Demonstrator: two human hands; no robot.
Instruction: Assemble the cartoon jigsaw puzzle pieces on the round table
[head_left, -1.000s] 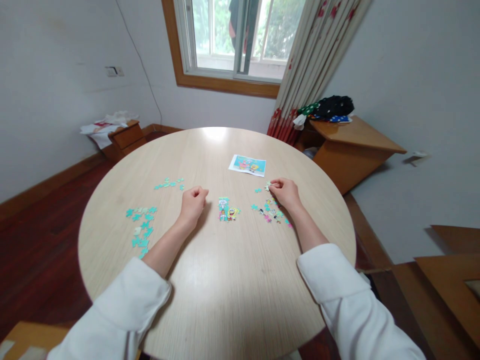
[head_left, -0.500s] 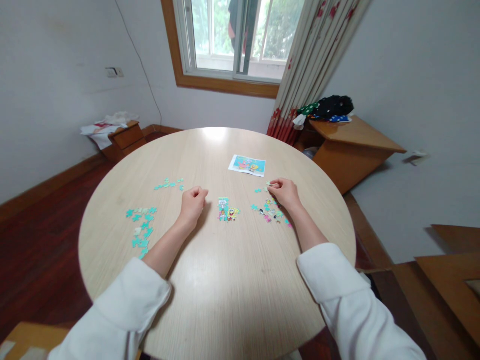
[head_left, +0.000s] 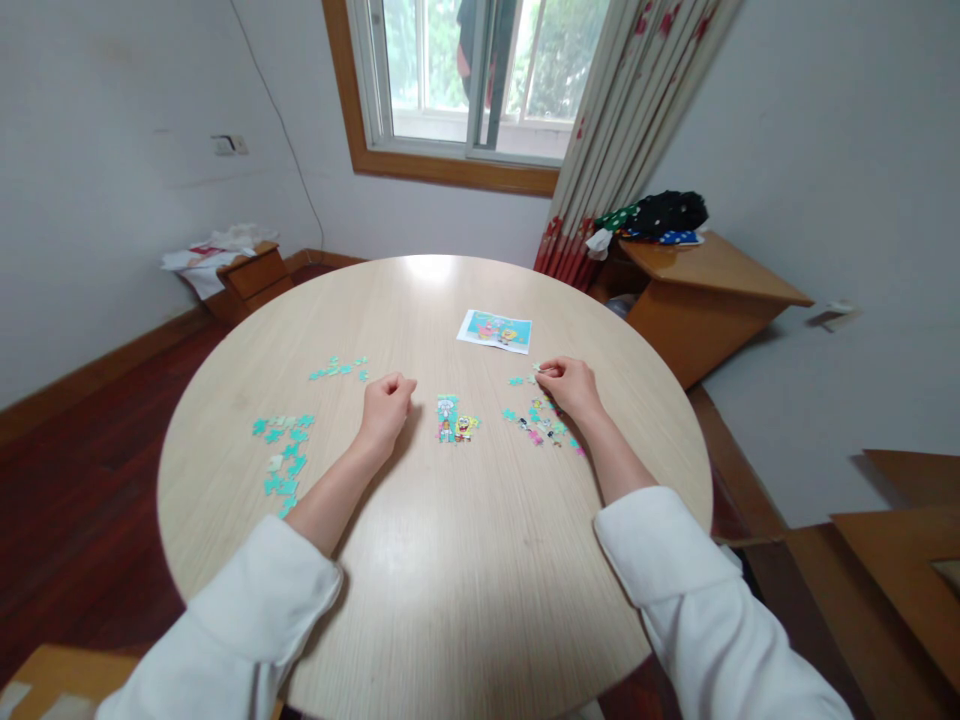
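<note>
My left hand (head_left: 388, 410) rests on the table as a closed fist, with no piece showing in it. To its right lies a small joined section of a jigsaw puzzle (head_left: 448, 412), printed with cartoon figures, a yellow one at its right side. My right hand (head_left: 570, 385) pinches a pale puzzle piece (head_left: 537, 368) at its fingertips, low over the tabletop. Just below that hand spreads a pile of loose mixed puzzle pieces (head_left: 541, 428), partly covered by the hand and wrist. A teal piece (head_left: 515, 381) lies left of its fingers.
A printed reference picture (head_left: 495, 331) lies farther back on the round table (head_left: 450, 580). Several teal pieces (head_left: 283, 486) form a column at the left, with a smaller group of pieces (head_left: 337, 368) behind. A wooden cabinet (head_left: 705, 290) with clothes stands beyond the right edge.
</note>
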